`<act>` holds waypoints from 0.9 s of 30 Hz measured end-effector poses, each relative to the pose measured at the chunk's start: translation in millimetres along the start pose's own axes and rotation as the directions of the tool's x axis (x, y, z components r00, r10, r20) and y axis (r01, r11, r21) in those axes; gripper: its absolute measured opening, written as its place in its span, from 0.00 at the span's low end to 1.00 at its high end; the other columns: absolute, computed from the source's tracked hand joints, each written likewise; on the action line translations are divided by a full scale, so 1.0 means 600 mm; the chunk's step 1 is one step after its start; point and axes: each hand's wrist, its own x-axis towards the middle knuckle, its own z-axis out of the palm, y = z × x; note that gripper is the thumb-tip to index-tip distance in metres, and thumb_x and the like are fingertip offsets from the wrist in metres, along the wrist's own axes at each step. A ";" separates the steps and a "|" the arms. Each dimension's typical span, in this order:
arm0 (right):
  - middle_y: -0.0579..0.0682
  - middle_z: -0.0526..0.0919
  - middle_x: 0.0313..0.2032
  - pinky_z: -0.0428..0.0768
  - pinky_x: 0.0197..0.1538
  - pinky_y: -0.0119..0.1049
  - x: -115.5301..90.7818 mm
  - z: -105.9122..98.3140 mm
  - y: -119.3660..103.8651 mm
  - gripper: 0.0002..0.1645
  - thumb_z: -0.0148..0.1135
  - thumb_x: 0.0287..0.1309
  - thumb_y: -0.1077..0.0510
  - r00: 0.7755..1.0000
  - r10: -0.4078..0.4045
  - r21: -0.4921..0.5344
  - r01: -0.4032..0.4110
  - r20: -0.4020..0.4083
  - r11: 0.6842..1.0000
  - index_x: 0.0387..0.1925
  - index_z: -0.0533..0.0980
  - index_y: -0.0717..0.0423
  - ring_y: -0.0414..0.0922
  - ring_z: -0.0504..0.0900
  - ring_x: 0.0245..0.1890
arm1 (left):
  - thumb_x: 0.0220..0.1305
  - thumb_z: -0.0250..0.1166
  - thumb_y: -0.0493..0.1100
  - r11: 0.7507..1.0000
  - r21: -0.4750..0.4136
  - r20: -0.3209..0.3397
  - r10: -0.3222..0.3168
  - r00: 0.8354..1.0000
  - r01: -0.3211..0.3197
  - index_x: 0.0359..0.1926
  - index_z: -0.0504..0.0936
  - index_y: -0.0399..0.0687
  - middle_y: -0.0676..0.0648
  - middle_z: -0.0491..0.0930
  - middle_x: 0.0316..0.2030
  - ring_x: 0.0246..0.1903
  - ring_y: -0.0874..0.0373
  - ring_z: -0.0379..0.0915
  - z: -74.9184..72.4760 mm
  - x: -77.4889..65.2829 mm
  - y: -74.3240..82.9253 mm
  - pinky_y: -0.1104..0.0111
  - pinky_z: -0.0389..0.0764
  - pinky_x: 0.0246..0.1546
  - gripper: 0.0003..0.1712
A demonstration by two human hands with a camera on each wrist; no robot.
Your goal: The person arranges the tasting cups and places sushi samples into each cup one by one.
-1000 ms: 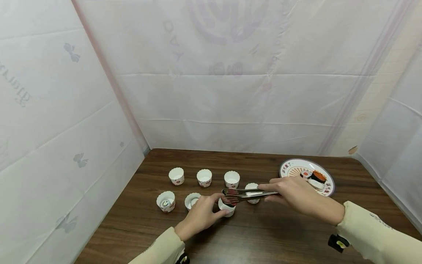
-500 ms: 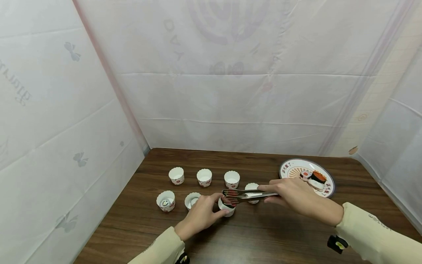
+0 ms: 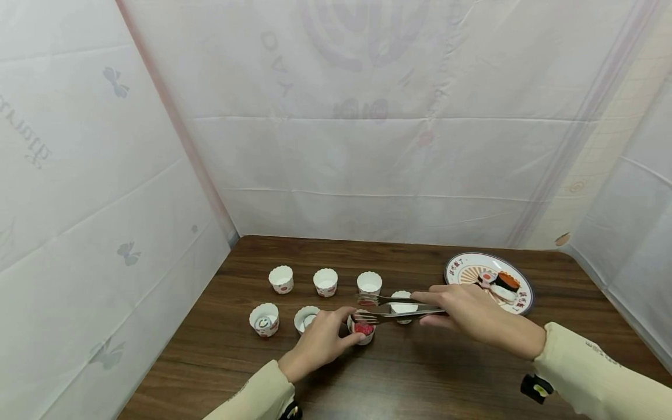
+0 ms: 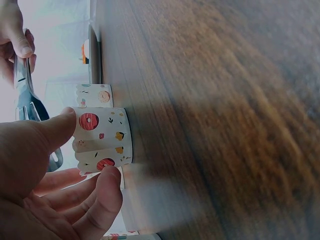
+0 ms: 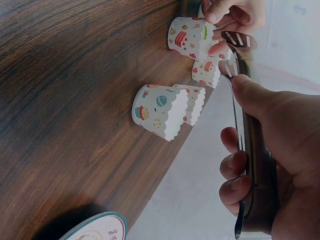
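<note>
My left hand (image 3: 321, 339) holds a small white paper baking cup (image 4: 102, 132) by its sides, thumb on one side and fingers on the other. Its wall has a doughnut print and a scalloped rim. Inside that cup lies a piece of toy-like sushi (image 3: 363, 329) with a red top; its lower part is hidden. My right hand (image 3: 464, 309) grips metal serving tongs (image 5: 257, 170) with slotted, fork-like ends. Their two ends stand apart above the cup's mouth, with nothing seen between them.
Several more cups stand in two rows, among them a back-left cup (image 3: 281, 280) and a front-left cup (image 3: 264, 321) with something inside. At the right, a round plate (image 3: 462, 265) bears a few sushi pieces (image 3: 507, 281). White curtains surround the wooden table (image 3: 420, 373).
The tongs' ends have spread, letting go of the dark piece with the red top, which now sits lower in the cup. My left hand has stayed at the cup.
</note>
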 end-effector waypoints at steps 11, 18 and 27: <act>0.37 0.80 0.32 0.64 0.18 0.31 -0.005 -0.001 0.003 0.25 0.72 0.62 0.43 0.999 0.042 0.020 -0.042 0.011 0.999 0.59 0.83 0.42 0.30 0.71 0.22 | 0.63 0.75 0.51 1.000 0.001 0.012 -0.007 1.000 0.007 0.54 0.84 0.45 0.61 0.68 0.17 0.16 0.71 0.52 0.000 0.003 0.001 0.74 0.54 0.16 0.23; 0.34 0.77 0.30 0.61 0.16 0.30 -0.010 -0.002 0.006 0.25 0.73 0.61 0.43 0.998 0.060 0.006 -0.060 0.013 0.998 0.59 0.83 0.42 0.29 0.71 0.21 | 0.63 0.75 0.51 1.000 0.014 0.012 -0.011 1.000 0.011 0.57 0.84 0.44 0.61 0.70 0.18 0.17 0.71 0.52 0.000 0.003 0.002 0.73 0.55 0.16 0.25; 0.39 0.83 0.34 0.73 0.24 0.31 -0.021 -0.008 0.024 0.25 0.74 0.60 0.46 0.999 0.029 0.006 -0.029 -0.029 1.000 0.57 0.83 0.48 0.30 0.76 0.25 | 0.63 0.75 0.51 1.000 0.022 0.019 -0.019 1.000 0.019 0.58 0.83 0.40 0.59 0.74 0.21 0.17 0.70 0.53 -0.003 0.003 0.003 0.73 0.60 0.18 0.28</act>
